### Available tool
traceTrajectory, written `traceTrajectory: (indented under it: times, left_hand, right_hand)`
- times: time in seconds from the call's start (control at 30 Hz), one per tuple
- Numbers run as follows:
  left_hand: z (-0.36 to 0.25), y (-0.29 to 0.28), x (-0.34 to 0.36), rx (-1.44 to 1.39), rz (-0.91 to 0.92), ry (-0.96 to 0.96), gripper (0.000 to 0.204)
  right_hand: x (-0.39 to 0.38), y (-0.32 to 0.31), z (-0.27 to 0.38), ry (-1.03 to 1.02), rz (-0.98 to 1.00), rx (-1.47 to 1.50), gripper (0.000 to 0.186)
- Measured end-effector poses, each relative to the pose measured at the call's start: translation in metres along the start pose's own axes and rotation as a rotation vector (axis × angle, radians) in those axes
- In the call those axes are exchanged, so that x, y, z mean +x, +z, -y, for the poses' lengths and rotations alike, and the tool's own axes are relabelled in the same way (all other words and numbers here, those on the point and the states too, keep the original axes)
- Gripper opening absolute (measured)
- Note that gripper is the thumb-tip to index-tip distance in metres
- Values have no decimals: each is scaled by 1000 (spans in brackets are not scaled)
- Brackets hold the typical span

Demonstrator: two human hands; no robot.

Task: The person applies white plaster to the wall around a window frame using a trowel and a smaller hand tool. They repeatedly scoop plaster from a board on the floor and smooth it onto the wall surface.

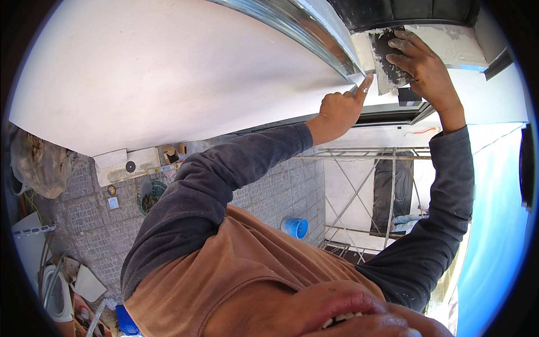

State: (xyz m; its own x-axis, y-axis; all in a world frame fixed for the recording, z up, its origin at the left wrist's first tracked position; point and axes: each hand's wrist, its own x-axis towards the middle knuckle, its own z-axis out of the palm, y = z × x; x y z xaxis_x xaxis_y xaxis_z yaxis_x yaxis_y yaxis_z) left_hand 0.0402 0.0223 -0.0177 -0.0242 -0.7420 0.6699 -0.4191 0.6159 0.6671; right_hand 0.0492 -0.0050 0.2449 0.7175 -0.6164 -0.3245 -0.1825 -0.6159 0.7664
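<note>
High at upper right, my right hand [428, 76] grips a flat, dark plate [383, 44] smeared with pale plaster, its fingers spread over the face, against a rough off-white strip [460, 45]. My left hand [341, 109] is raised lower left of it, index finger extended at the end of the shiny metal channel [317, 36] and other fingers curled; whether they hold anything is hidden. The channel runs along the edge of a broad white surface [140, 73].
Below stand metal scaffolding [359, 191] and a blue bucket [295, 227]. On the paved floor [95, 224] lie a yellow level [167, 167], boards and round pieces. A plastic bag [39, 165] and assorted materials line the left side.
</note>
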Motion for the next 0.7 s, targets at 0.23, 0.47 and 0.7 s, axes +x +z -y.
traceTrajectory:
  times: [0.23,0.47,0.7]
  left_hand:
    - [-4,4,8,20,-55,15,96]
    - [-2,-7,5,-16,13,36,99]
    - [-5,-43,-30,-550,179,-138,76]
  right_hand:
    - [-26,-40,-37,101,7,-222,47]
    - [-89,-97,-10,292,-219,-433,54]
    - [-161,-22,114,868,-752,489,32]
